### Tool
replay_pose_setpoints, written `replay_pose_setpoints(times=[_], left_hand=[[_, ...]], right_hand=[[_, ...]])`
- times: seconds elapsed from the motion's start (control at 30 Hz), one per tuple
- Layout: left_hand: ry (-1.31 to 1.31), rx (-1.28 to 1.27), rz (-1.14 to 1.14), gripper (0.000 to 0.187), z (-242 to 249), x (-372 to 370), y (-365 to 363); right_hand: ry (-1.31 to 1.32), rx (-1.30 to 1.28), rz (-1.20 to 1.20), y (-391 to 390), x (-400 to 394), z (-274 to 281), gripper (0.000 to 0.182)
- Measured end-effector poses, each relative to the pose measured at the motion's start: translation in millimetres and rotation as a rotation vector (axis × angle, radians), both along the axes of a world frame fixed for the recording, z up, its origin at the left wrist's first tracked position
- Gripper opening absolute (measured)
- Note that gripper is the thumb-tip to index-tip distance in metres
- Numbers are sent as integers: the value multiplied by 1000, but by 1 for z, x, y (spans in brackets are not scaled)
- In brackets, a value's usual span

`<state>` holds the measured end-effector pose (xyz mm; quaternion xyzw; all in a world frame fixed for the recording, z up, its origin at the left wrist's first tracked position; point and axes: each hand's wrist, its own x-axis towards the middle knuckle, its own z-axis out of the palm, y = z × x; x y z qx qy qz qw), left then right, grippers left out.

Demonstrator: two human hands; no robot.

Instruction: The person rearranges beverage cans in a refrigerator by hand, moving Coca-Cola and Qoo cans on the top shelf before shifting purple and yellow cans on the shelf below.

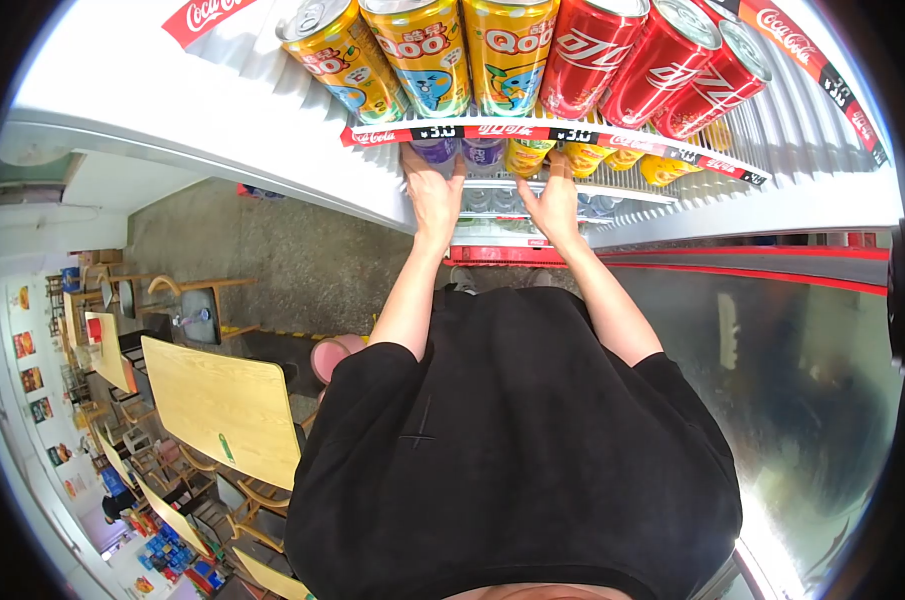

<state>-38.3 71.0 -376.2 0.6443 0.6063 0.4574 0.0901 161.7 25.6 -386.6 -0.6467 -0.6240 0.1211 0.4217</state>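
Observation:
My left hand [435,205] reaches under the price strip of the upper shelf, its thumb and fingers on either side of a purple can [435,151]. Beside it stands a second purple can [484,153]. To the right, the thumb and fingers of my right hand [553,208] flank a yellow can [527,157], with more yellow cans [586,158] further right. The upper shelf strip covers the cans' tops and some of my fingertips. Orange Qoo cans [419,60] and red Coca-Cola cans [590,55] line the shelf above.
A red-and-white price strip [508,131] crosses close above my hands. Clear bottles [493,200] stand on a lower shelf. The cooler's glass door [773,370] hangs at the right. Wooden tables [218,400], chairs and a pink stool [331,357] stand to the left.

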Motion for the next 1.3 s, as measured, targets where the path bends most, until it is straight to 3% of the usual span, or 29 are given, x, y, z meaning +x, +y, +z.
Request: replay_pose_setpoints(times=[0.27, 0.57, 0.87, 0.97, 1.07, 1.17, 1.3], left_hand=[[-106, -103, -15, 84, 9, -4, 2], [-55, -30, 40, 92, -1, 0, 5], [-172, -168, 23, 86, 9, 0, 0], [-111, 6, -12, 82, 2, -2, 3], [-85, -206, 7, 80, 6, -4, 2], [25, -90, -15, 76, -3, -8, 3], [8, 0, -17, 94, -8, -5, 2]], right_hand=[[-18, -4, 7, 1, 1, 0, 69], [-13, -1, 0, 0, 2, -2, 69], [-19, 4, -8, 0, -1, 2, 69], [-18, 22, -2, 0, 0, 1, 68], [-19, 31, 3, 0, 2, -3, 67], [3, 35, 6, 1, 3, -4, 65], [27, 14, 11, 2, 2, -5, 69]])
